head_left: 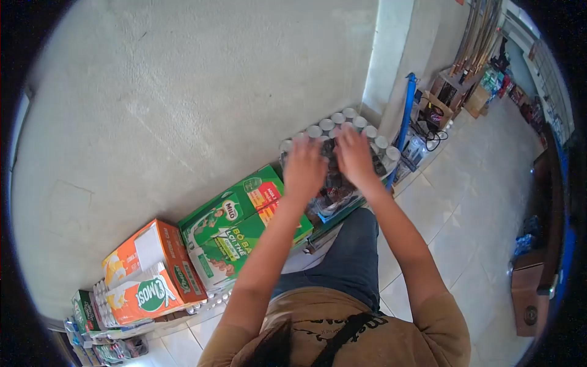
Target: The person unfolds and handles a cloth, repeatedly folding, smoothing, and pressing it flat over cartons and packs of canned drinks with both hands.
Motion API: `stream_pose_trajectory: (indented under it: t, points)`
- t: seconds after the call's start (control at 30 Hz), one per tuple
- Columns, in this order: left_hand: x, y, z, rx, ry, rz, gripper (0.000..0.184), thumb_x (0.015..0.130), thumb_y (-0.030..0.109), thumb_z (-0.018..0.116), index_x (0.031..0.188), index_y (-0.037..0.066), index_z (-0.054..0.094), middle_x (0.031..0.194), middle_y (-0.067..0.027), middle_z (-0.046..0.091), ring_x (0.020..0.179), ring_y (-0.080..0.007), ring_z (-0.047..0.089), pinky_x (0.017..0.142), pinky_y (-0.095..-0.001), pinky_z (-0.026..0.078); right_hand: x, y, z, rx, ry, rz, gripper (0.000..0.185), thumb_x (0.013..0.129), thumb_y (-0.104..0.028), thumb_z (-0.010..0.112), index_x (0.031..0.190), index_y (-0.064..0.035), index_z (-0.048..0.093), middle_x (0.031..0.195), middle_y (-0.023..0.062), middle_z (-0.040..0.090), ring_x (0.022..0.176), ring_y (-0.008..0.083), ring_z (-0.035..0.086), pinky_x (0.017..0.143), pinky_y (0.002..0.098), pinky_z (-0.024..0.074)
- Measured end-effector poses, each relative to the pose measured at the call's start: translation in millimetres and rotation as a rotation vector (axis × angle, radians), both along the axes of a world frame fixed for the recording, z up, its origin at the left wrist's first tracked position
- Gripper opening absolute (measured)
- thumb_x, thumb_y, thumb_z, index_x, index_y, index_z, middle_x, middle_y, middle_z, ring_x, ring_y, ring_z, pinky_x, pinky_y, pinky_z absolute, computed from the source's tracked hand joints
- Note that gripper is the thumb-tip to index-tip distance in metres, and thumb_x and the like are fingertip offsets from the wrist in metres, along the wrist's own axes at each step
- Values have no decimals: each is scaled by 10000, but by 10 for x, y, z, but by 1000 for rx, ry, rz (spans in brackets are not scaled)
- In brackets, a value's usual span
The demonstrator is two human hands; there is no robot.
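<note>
A group of cans with pale round tops [326,125] stands against the wall, and dark, plastic-looking packages [333,183] lie in front of and among them. My left hand [306,168] reaches over the left side of this group, its fingers stretched out and blurred by motion. Close by, my right hand [354,156] is above the middle of the group, fingers extended towards the can tops. Nothing is visibly held in either hand. Whether the fingertips touch the cans or the dark packages is hard to make out.
A green Milo carton [229,229] sits left of the cans, followed by an orange and white MOST carton [153,275]. A blue pipe [406,110] leans at the right, near an open cardboard box [435,110] and black cable. Farther right stands a brown box [529,293] on the tiled floor [452,214].
</note>
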State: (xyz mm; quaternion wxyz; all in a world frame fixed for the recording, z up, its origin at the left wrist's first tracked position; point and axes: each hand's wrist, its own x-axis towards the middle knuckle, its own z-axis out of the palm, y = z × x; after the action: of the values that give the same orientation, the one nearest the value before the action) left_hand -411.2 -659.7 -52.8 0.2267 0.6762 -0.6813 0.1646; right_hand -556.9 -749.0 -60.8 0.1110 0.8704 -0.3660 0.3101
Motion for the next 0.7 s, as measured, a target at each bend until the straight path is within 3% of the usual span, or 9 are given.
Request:
stream_pose_trajectory:
  t: [0.03, 0.1, 0.13, 0.27, 0.37, 0.47, 0.53, 0.6, 0.7]
  points:
    - [-138, -78, -281, -8, 30, -92, 525, 952, 340, 443, 1399, 72, 381, 1429, -213, 373, 1315, -408, 343, 1082, -476, 302, 18, -31, -366, 208, 113, -55, 607, 844, -189, 561, 1395, -30, 362, 1430, 186, 367, 1335, 350, 337, 1118, 502, 222]
    - [-364, -70, -565, 124, 102, -173, 540, 972, 369, 373, 1442, 108, 321, 1458, -176, 352, 1347, -394, 310, 1108, -509, 236, -85, -5, -527, 310, 153, -68, 668, 856, -206, 554, 1447, -53, 281, 1483, 157, 307, 1374, 329, 287, 1133, 494, 187]
    - [-386, -55, -571, 182, 125, -162, 535, 983, 390, 319, 1463, 155, 289, 1469, -146, 348, 1362, -379, 297, 1117, -532, 187, -119, -25, -589, 276, 145, -78, 592, 888, -264, 476, 1429, -72, 331, 1481, 142, 334, 1372, 337, 296, 1117, 511, 205]
    - [-422, -1, -580, 239, 195, -255, 531, 978, 417, 330, 1453, 180, 316, 1467, -145, 351, 1357, -387, 302, 1109, -573, 156, -270, 116, -633, 284, 48, -103, 572, 903, -307, 468, 1418, -81, 364, 1485, 138, 334, 1374, 329, 300, 1122, 499, 197]
    - [-489, -31, -500, 147, 54, -22, 626, 924, 569, 368, 1438, 210, 359, 1483, -144, 327, 1391, -377, 237, 1080, -653, 67, -290, 122, -628, 336, 31, -127, 577, 921, -362, 458, 1419, -85, 366, 1488, 134, 331, 1376, 331, 295, 1124, 493, 193]
    - [-441, -225, -524, 265, 105, 6, 670, 905, 617, 357, 1447, 223, 347, 1512, -137, 277, 1412, -358, 196, 1098, -626, 62, -242, 3, -597, 339, 32, -160, 598, 927, -412, 448, 1425, -91, 362, 1493, 128, 322, 1383, 328, 281, 1127, 491, 185]
    - [-423, -400, -589, 178, 127, -13, 619, 904, 577, 387, 1399, 209, 434, 1477, -154, 341, 1389, -367, 251, 1088, -638, 93, -210, -157, -606, 325, 51, -165, 595, 924, -399, 455, 1427, -96, 360, 1496, 123, 317, 1385, 323, 276, 1128, 489, 185]
    - [-384, -572, -590, 192, 127, 19, 504, 954, 474, 348, 1384, 234, 454, 1480, -105, 354, 1388, -336, 270, 1101, -609, 122, -185, -287, -578, 351, 90, -187, 583, 939, -390, 426, 1432, -88, 345, 1505, 124, 296, 1391, 318, 261, 1133, 489, 179]
    - [-352, -850, -627, 236, 131, 60, 507, 983, 471, 256, 1418, 256, 401, 1507, -86, 309, 1394, -318, 254, 1114, -582, 134, -120, -565, -606, 368, 101, -199, 581, 948, -385, 410, 1440, -87, 329, 1514, 113, 282, 1401, 304, 243, 1141, 486, 170]
